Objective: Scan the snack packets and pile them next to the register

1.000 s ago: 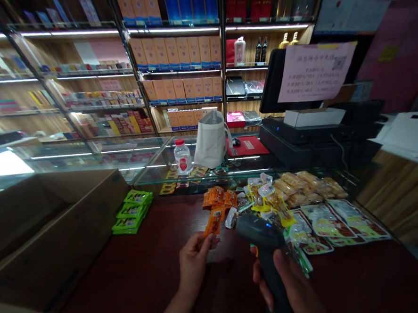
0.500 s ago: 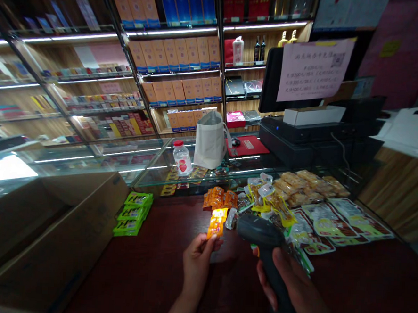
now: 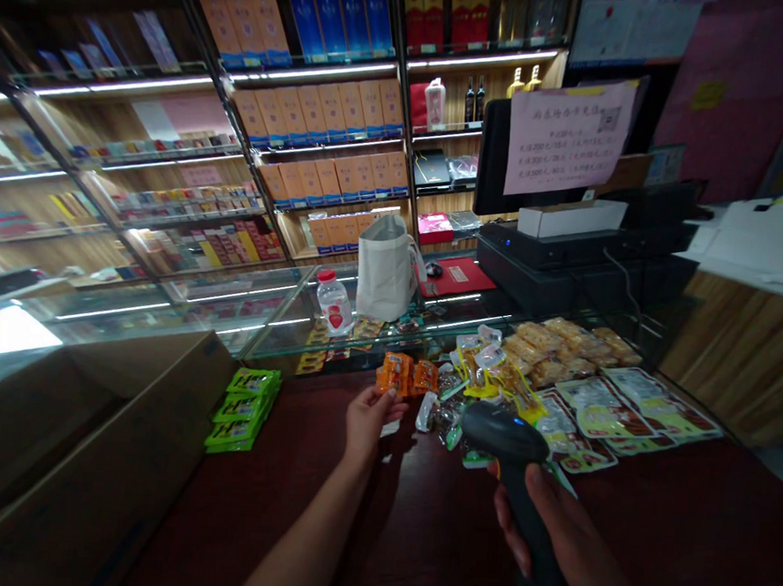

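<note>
My left hand [image 3: 368,422] reaches the near edge of a small pile of orange snack packets [image 3: 396,373], thumb and fingers pinched on a packet there. Most of that packet merges with the pile, so its outline is hard to make out. In my right hand [image 3: 566,525] is a black barcode scanner [image 3: 506,434], gripped by its handle, its head pointing left with a blue light on top. Beyond the scanner lie clear and yellow snack packets [image 3: 502,379]. Flat green-and-brown pouches [image 3: 606,412] are spread to the right.
An open cardboard box [image 3: 151,429] stands left, beside green packets [image 3: 244,408]. Behind, on the glass counter, are a red-capped bottle [image 3: 335,307], a white bag [image 3: 386,271] and a monitor with a paper sign [image 3: 566,136]. Wrapped tan snacks [image 3: 553,347] are piled at the back right.
My left hand has moved slightly up and left with the orange packet to the pile. The bright scan light on the packet is gone. The scanner has shifted slightly right.
</note>
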### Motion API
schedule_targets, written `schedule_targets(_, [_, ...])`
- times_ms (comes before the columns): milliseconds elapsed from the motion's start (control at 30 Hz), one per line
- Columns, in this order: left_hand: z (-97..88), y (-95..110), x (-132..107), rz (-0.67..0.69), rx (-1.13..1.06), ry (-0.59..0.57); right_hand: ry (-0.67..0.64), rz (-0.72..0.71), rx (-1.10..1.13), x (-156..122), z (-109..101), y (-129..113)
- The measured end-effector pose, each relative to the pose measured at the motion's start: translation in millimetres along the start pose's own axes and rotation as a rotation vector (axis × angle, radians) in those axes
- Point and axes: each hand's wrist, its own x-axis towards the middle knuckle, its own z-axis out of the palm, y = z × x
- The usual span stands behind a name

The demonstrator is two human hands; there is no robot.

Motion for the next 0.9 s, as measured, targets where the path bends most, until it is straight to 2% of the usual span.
schedule_targets(133, [18.1,1.8,24.5,-0.059,-0.003,-0.022,0.007,0.001,0.021,-3.5,-8.5,6.2])
schedule_targets(267, [28.6,-3.7,31.7,-0.111,-0.006,-0.038,0.0,-0.001,0.038,-8.0,-16.2,11.2])
schedule_targets(600, [24.5,-11.1,29.0,-0.149,0.056,-0.057,0.006,0.008,-0.03,-11.8,-20.0,8.2])
schedule_targets(700, [15.8,-13.2,23.2,-0.119,0.12,-0.076,-0.007,0.017,-0.002,-10.6,-21.2,13.0])
schedule_targets(767, [3.5,-15.2,17.0,-0.074,0.186,-0.073,-0.026,0.027,0.02,-12.0,-21.0,15.1])
schedule_targets(900, [-42.2,-13.1,5.1,0.093,0.4,0.024,0.071,0.03,-0.047,-20.2,-21.6,12.7])
